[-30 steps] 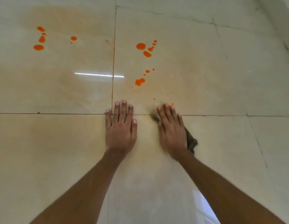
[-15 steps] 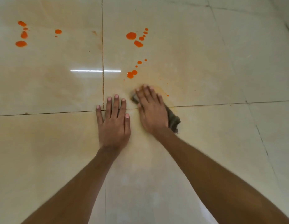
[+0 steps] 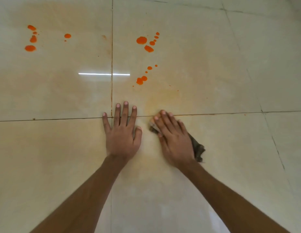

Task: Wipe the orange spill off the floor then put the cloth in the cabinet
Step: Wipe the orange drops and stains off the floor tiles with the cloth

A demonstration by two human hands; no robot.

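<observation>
Cloth [image 3: 198, 149] lies flat on the floor [image 3: 230, 165] under the right hand [image 3: 175, 140], which presses it down with straight fingers. A dark crumpled end sticks out past the heel of the palm and a pale corner shows under the fingertips, right at the grout line [image 3: 213, 114]. The left hand [image 3: 122, 133] rests just beside, clear of the cloth, palm down and fingers spread; neither hand grips anything. Orange drops [image 3: 141, 40] dot the tiles farther out, the nearest cluster [image 3: 141, 80] ahead of both hands, with a pale orange smear [image 3: 163, 98] between that cluster and the right fingertips. Half a second ago the right hand and cloth reached past the grout line, close to the nearest cluster and the left fingers; they have since drawn back to the line, uncovering the smear. The left hand has kept its place, and the drops look unchanged.
</observation>
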